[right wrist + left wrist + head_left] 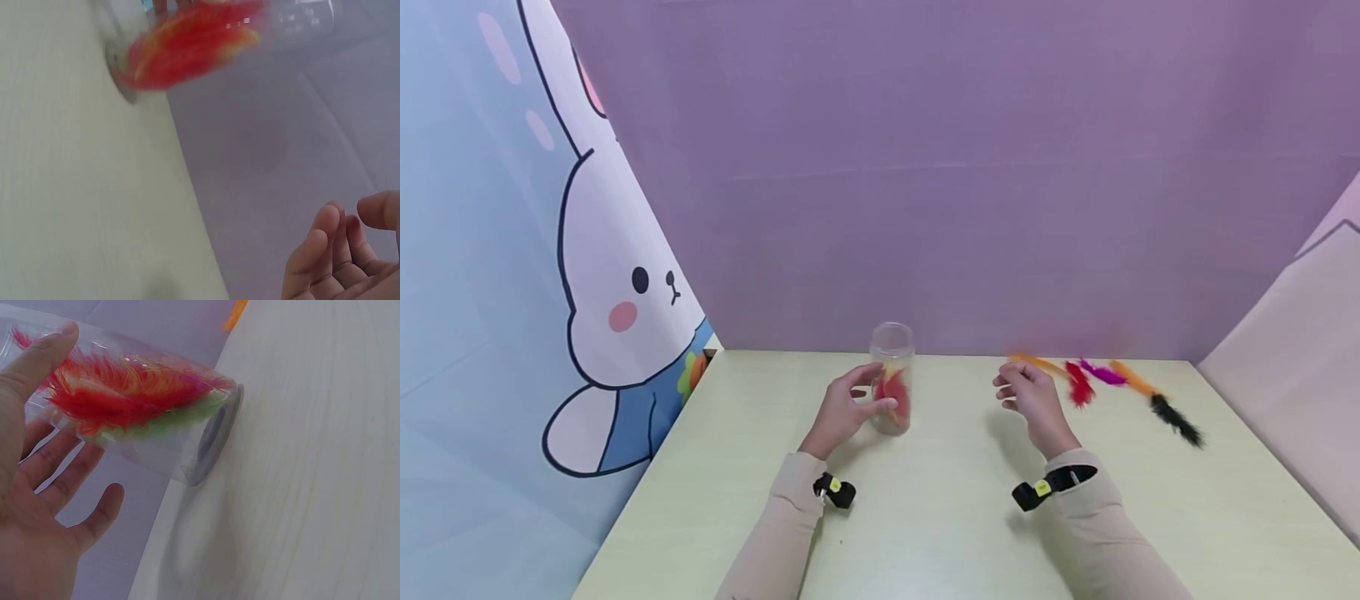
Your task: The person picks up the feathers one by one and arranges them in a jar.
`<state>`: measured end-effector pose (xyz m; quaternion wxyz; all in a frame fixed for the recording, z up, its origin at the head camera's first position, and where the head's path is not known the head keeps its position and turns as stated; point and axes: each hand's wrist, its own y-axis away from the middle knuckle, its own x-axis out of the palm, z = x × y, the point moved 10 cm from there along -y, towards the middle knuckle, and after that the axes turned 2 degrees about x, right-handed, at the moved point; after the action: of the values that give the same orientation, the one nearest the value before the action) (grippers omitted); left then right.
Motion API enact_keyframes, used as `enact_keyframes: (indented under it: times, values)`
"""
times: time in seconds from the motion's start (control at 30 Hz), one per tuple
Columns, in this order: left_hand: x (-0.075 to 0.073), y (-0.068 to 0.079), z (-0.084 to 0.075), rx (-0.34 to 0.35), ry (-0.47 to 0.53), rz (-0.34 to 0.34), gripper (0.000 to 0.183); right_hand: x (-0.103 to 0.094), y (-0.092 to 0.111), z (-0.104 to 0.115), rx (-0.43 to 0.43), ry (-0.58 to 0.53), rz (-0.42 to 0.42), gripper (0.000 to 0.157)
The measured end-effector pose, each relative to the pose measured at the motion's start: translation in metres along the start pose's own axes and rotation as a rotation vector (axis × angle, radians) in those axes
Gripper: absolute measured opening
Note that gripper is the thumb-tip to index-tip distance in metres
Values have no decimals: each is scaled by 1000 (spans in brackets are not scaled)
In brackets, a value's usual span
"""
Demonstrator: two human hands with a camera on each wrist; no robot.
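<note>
A clear, open-topped jar (pixel 892 340) stands upright on the table, with feathers inside it. My left hand (pixel 842 410) holds the jar from its left side, thumb on the near face and fingers reaching behind. In the left wrist view, red and yellow feathers (pixel 119 394) and a green feather (pixel 172 420) show through the jar wall. My right hand (pixel 1036 406) hovers to the right of the jar, fingers loosely bent and nothing between them. Close beyond it lie a red feather (pixel 1079 385) and an orange feather (pixel 1036 361).
Further right on the table (pixel 940 517) lie a magenta feather (pixel 1102 373), another orange feather (pixel 1133 379) and a black feather (pixel 1177 419). A purple cloth backdrop (pixel 955 183) rises behind the table's far edge. A blue cloth with a cartoon rabbit (pixel 617 325) hangs at the left.
</note>
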<state>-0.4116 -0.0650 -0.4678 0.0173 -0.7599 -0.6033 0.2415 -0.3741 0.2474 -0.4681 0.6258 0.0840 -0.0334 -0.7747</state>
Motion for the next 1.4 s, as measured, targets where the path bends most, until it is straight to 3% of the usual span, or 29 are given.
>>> enact_keyframes:
  times: [0.37,0.77,1.03,1.23,1.4]
  values:
    - [-1,-1,3,6,-5,-1,67,-67,-24,-46,147,116,-132,45]
    - [-2,-1,3,-3,-15,-5,67,-120,-35,-54,178,413,-213,48]
    - [-1,-1,2,-16,-26,3,67,-141,-38,-66,274,377,-279,46]
    - [-1,-1,2,-16,-15,3,68,-154,-45,-69,264,480,-311,39]
    - [0,-1,1,-12,-11,4,67,-153,-49,-70,262,568,-260,38]
